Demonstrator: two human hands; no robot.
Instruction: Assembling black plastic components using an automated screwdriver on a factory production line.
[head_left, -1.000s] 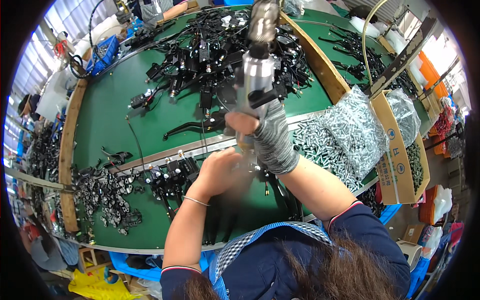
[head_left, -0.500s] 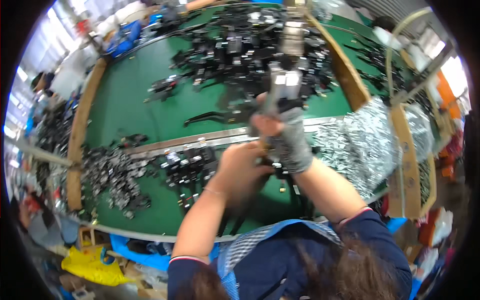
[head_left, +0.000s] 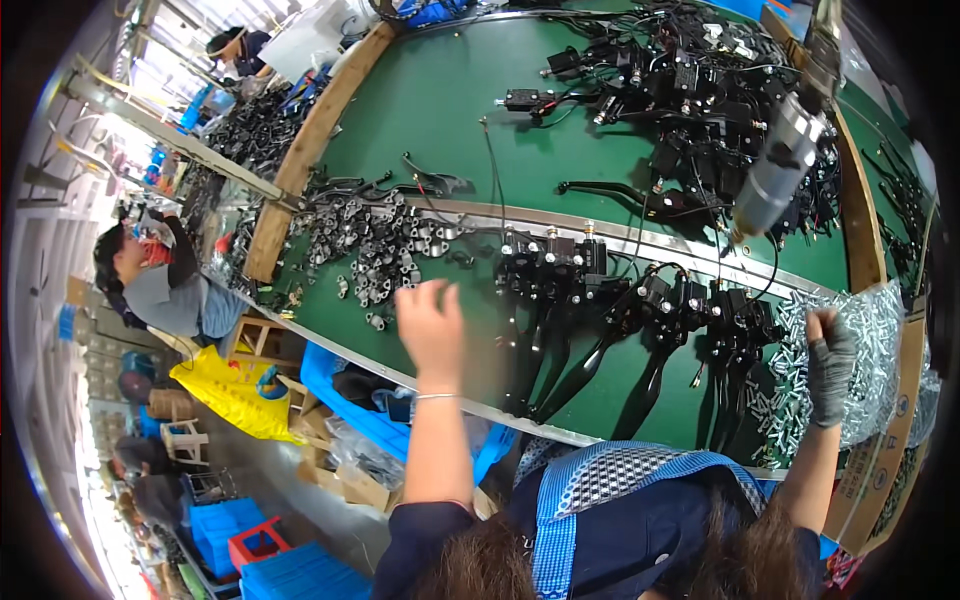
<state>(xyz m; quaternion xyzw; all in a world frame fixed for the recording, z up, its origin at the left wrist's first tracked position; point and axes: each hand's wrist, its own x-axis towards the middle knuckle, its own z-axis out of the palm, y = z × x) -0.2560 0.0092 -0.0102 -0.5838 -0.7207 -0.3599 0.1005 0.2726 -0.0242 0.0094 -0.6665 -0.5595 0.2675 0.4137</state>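
Observation:
My left hand (head_left: 432, 325), bare with a bracelet at the wrist, hovers beside a pile of small grey and black metal clamps (head_left: 375, 240). Its fingers are stretched and apart, with nothing seen in them. Far to the right, my right hand (head_left: 828, 365) wears a grey fingerless wrap. Its fingers are curled together over loose silver screws (head_left: 790, 400); whatever they hold is too small to make out. Between the hands, several black brake lever assemblies (head_left: 655, 300) lie in a row, levers toward me. A silver power screwdriver (head_left: 775, 175) hangs tip-down above the bench.
A metal strip (head_left: 480, 208) crosses the green bench (head_left: 410, 110). Behind it lies a heap of black lever assemblies (head_left: 690, 110). Wooden rails (head_left: 330, 130) bound both sides. A plastic bag (head_left: 870, 345) of screws lies by a carton (head_left: 880, 450). Other people work at the left.
My hands were together mid-bench by the screwdriver and have parted: left toward the clamps, right to the screws. The screwdriver now hangs free of my hands. The view has swung left.

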